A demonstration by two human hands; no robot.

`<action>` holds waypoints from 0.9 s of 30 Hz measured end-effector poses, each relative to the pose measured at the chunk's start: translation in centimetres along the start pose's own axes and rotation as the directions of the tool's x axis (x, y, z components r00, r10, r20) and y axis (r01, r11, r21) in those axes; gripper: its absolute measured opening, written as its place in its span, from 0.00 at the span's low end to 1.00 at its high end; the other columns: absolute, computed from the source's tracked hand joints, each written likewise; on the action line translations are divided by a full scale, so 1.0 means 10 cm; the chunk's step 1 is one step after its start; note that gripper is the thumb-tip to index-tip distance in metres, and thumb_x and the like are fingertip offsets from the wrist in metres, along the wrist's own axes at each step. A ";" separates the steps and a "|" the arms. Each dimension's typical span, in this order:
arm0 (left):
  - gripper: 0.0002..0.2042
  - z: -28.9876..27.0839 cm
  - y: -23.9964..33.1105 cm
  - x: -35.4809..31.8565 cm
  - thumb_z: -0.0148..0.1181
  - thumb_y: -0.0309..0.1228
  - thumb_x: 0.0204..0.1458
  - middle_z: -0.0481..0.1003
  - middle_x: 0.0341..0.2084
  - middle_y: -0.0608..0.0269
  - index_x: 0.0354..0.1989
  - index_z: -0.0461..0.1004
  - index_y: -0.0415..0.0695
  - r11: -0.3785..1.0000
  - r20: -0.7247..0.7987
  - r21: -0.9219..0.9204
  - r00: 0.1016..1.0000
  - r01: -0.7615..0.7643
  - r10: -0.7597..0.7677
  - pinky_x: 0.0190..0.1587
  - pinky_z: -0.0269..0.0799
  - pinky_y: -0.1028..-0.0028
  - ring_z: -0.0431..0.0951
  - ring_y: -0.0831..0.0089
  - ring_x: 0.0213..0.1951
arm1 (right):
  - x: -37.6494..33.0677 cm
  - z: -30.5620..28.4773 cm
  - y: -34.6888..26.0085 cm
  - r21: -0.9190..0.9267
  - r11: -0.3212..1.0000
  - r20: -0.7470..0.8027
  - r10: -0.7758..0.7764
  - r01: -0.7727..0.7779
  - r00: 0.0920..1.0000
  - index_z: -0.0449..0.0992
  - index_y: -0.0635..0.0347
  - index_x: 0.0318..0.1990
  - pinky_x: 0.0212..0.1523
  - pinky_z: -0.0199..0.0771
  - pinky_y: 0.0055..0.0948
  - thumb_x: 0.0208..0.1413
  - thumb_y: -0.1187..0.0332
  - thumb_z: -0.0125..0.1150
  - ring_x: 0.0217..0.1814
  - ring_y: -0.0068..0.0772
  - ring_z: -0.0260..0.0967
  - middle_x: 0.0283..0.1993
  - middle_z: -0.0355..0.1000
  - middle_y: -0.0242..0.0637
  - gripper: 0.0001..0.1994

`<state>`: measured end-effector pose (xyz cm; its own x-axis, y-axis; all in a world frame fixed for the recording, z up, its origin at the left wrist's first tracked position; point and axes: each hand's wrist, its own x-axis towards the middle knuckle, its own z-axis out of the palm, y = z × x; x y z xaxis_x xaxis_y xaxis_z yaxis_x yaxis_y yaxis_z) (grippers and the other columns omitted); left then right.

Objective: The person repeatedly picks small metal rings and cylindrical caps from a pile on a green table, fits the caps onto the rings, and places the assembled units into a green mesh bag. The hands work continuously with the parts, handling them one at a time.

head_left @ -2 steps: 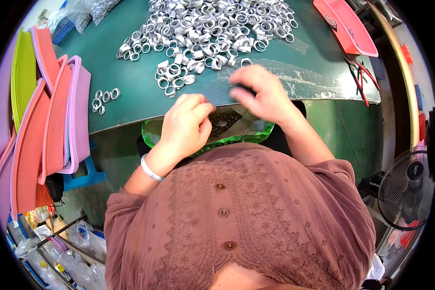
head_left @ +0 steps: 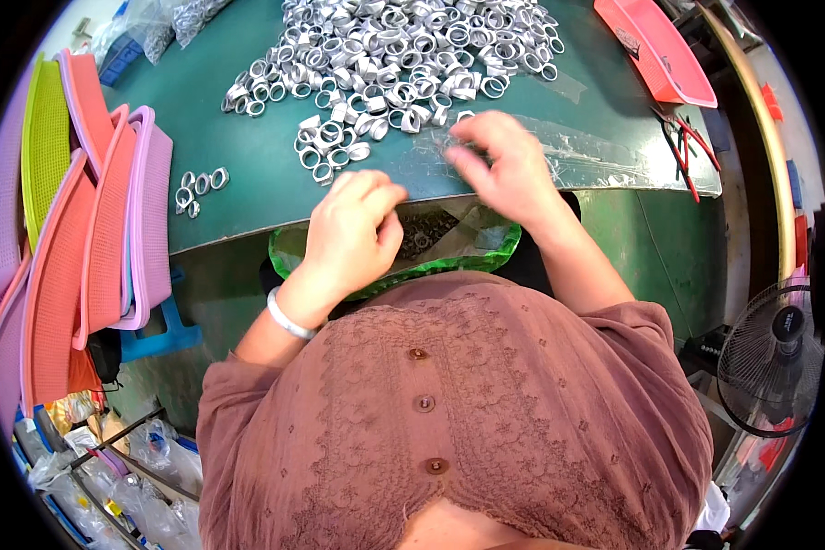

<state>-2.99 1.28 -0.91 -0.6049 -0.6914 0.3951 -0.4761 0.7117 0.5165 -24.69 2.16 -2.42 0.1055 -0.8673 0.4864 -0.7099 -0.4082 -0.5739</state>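
Rings, small shiny silver metal ones [head_left: 403, 55], short tube-like bands with open centres, heaped in a loose pile at the far middle of the dark green table mat [head_left: 247, 174]. Pile thins toward the near edge; a few rings lie loose just ahead of the hands. A separate small cluster of rings [head_left: 197, 191] sits apart on the mat's left side.

Right hand [head_left: 500, 165] hovers over the near fringe of the pile, fingers partly curled and blurred, fingertips close to a ring by a strip of clear crinkled plastic film [head_left: 596, 151] taped along the mat edge. Cannot tell if it grips anything. Left hand [head_left: 353, 234] at the table's near edge, fingers bunched and curled inward, loosely clenched; whatever it holds is hidden. White bangle [head_left: 286, 316] on the left wrist.

Below the hands, a green translucent plastic bag [head_left: 486, 257] hangs open under the table edge, dark small parts inside, partly hidden by the left hand.

Left side: stack of shallow plastic mesh trays [head_left: 110, 220] standing on edge, pink, salmon, lilac, one yellow-green. Far right: a red-pink plastic tray [head_left: 660, 50] on the table, and red-handled pliers [head_left: 683, 147] lying near the mat's right end. Lower right: a black floor fan [head_left: 770, 357] with wire grille. The person wears a brown embroidered buttoned top [head_left: 449, 412].
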 end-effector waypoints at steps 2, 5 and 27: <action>0.12 0.04 -0.02 0.13 0.58 0.22 0.40 0.72 0.31 0.56 0.37 0.74 0.42 0.998 -0.041 -0.010 0.997 0.059 -0.059 0.39 0.69 0.65 0.73 0.58 0.38 | 0.06 0.01 0.12 -0.197 0.966 -0.082 0.155 -0.168 0.985 0.73 0.60 0.39 0.39 0.71 0.37 0.45 0.61 0.64 0.40 0.45 0.69 0.34 0.69 0.40 0.15; 0.13 0.18 0.00 0.43 0.59 0.23 0.40 0.71 0.30 0.58 0.38 0.75 0.45 0.995 -0.162 0.079 0.986 0.054 -0.040 0.40 0.69 0.65 0.72 0.59 0.37 | 0.10 0.03 0.12 -0.363 0.919 -0.041 0.151 -0.155 0.988 0.73 0.60 0.39 0.39 0.71 0.38 0.45 0.59 0.64 0.39 0.44 0.69 0.35 0.69 0.40 0.17; 0.06 0.33 -0.28 0.77 0.58 0.20 0.44 0.71 0.32 0.65 0.31 0.73 0.46 0.996 -0.113 -0.050 0.991 -0.079 0.073 0.41 0.66 0.70 0.72 0.69 0.37 | -0.06 -0.14 0.22 0.579 0.760 0.106 0.289 -0.296 0.951 0.73 0.62 0.40 0.36 0.67 0.19 0.45 0.77 0.62 0.34 0.16 0.65 0.36 0.67 0.27 0.13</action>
<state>-8.37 -5.61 -1.83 -0.5617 -0.6475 0.5151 -0.3946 0.7568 0.5211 -27.32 2.23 -3.03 -0.0309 -0.9735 0.2267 -0.1672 -0.2186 -0.9614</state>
